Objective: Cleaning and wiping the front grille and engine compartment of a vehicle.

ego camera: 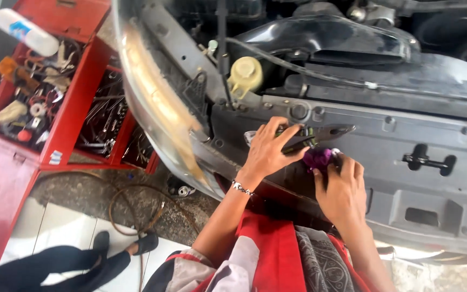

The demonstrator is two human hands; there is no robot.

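Work in hand, by the look of it: fitting or adjusting at the front crossmember of an open engine bay. Left hand (268, 148) laid over a dark metal latch piece (320, 132) on top of the grey panel (406, 162), fingers curled and closing on it, thumb stretched toward the right. Right hand (344, 189) just beside, fingertips pinched around a small purple object (318, 158), apparently a soft cap or a wad of cloth; exact kind not clear. Purple object held against the panel directly below the latch piece, between both hands. Next move, judged from the grip: fine fingertip control and steady support from the left hand, as the parts are small and sit close together. Materials: panel matt grey, moulded, with cut-outs and bolt heads; cream plastic reservoir cap (245, 73) further back, round and smooth; glossy curved bumper edge (152, 103) to the left. Red steel tool chest (77, 103) on the floor, trays packed with assorted metal tools. Thin bracelet (241, 188) on the left wrist.
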